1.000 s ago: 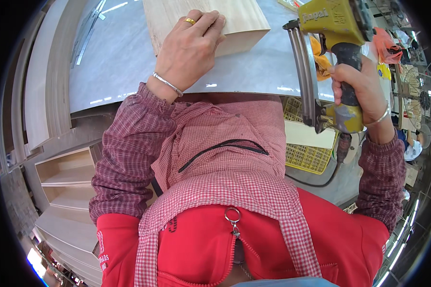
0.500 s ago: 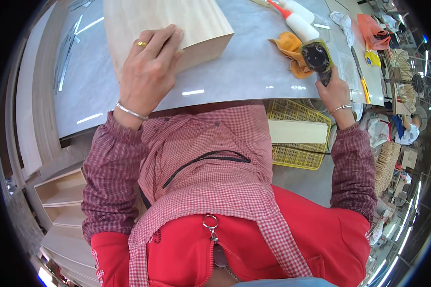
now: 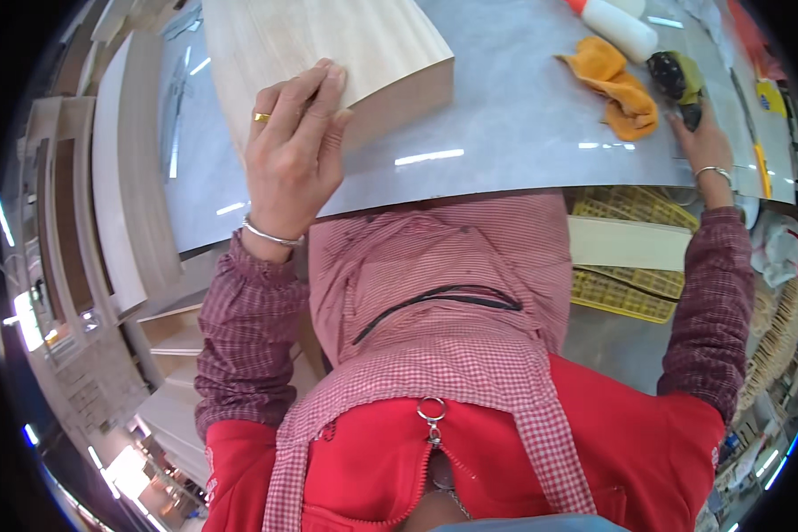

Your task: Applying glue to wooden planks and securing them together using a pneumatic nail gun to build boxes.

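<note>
My left hand [image 3: 294, 146] rests on the top of a pale wooden box [image 3: 355, 49] near its front edge. Its fingers are stretched out, and a ring and a bracelet show on it. Toward the right end of the table, my right hand [image 3: 708, 146] is closed round the dark grip of a black and yellow-green power tool [image 3: 674, 78]. The tool's working end cannot be made out. Just left of it lies a crumpled orange cloth [image 3: 607, 80], with a white squeeze bottle [image 3: 625, 31] with a red tip behind.
The grey-white tabletop [image 3: 514, 115] ends close to my apron. A curved-looking pale board [image 3: 120, 168] stands at the left. Under the table's right part sits a yellow crate [image 3: 629, 297] with a wooden plank [image 3: 629, 243] on it. A yellow-handled cutter [image 3: 762, 168] lies far right.
The whole view has swung, so things sit farther right in the picture. The left hand stays on the box. My right hand still grips the tool, now turned and slightly farther from the cloth.
</note>
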Available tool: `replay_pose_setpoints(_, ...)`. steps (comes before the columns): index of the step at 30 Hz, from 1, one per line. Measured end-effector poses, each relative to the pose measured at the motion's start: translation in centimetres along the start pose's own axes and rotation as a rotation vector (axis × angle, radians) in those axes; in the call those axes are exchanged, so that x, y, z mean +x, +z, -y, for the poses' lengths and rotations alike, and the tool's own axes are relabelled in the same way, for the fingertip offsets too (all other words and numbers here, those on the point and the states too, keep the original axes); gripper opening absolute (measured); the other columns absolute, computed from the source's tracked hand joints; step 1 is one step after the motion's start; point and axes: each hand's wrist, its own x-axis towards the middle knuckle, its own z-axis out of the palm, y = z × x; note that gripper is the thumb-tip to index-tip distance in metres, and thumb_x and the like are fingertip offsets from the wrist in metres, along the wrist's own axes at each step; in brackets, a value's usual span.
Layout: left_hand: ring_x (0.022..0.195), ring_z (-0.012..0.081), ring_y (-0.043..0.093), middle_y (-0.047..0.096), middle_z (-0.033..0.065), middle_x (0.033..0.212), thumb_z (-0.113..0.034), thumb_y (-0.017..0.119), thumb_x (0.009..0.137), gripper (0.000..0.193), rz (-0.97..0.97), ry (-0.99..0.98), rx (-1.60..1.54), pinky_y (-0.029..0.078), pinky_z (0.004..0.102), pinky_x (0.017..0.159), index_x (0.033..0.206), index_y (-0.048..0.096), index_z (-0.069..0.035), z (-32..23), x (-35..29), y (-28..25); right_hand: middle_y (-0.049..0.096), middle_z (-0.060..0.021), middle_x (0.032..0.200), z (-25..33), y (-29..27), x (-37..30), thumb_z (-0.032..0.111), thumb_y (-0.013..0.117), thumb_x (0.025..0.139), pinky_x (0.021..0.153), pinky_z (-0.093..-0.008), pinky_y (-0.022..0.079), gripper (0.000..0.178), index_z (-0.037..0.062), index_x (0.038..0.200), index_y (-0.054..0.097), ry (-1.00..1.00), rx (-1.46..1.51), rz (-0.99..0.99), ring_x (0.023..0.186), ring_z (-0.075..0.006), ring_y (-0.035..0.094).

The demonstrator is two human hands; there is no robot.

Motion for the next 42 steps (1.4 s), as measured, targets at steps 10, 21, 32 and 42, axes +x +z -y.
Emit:
replay_pose_setpoints(10, 0.090, 0.0205, 0.056, 0.063, 0.0074, 0.113, -0.003, 0.068, 0.075, 0.035, 0.060, -0.030, 0.046, 0.048, 0.0278, 0.079, 0.110, 0.066, -0.004, -0.2, -0.4, -0.6, 0.066, -0.0038, 0.106, 11.4, -4.7, -3.8, 0.017, 0.064, 0.087, 0.082, -0.0224, 0.049, 0.038, 0.0133, 0.124, 0.059, -0.508, 1.033, 0.026, 0.092, -0.0124, 0.061)
replay_pose_setpoints(21, 0.090, 0.0200, 0.056, 0.063, 0.0079, 0.113, -0.003, 0.069, 0.074, 0.037, 0.024, 0.000, 0.019, 0.047, 0.0279, 0.079, 0.110, 0.066, -0.005, 0.3, -0.3, -0.1, 0.069, -0.0038, 0.104, 24.9, -4.9, -6.7, 0.004, 0.063, 0.085, 0.084, -0.0174, 0.050, 0.027, 0.0096, 0.111, 0.067, -0.933, 1.651, 0.285, 0.087, -0.0090, 0.063)
replay_pose_setpoints(32, 0.090, 0.0199, 0.057, 0.063, 0.0081, 0.113, -0.003, 0.069, 0.072, 0.038, 0.015, -0.011, 0.016, 0.047, 0.0280, 0.080, 0.110, 0.067, -0.005, 0.6, -0.6, 0.0, 0.068, -0.0080, 0.100, 25.7, -5.6, -7.2, -0.003, 0.063, 0.082, 0.079, -0.0189, 0.048, 0.032, 0.0006, 0.114, 0.064, -0.679, 1.619, 0.469, 0.085, -0.0112, 0.061)
replay_pose_setpoints(42, 0.089, 0.0201, 0.056, 0.063, 0.0082, 0.111, -0.002, 0.069, 0.072, 0.038, -0.002, 0.000, 0.007, 0.048, 0.0286, 0.078, 0.110, 0.066, -0.004, 0.7, -0.6, 0.1, 0.071, -0.0043, 0.098, 26.0, -4.9, -7.8, 0.000, 0.063, 0.083, 0.077, -0.0162, 0.051, 0.018, 0.0053, 0.099, 0.070, -0.816, 1.563, 0.081, 0.080, -0.0088, 0.065)
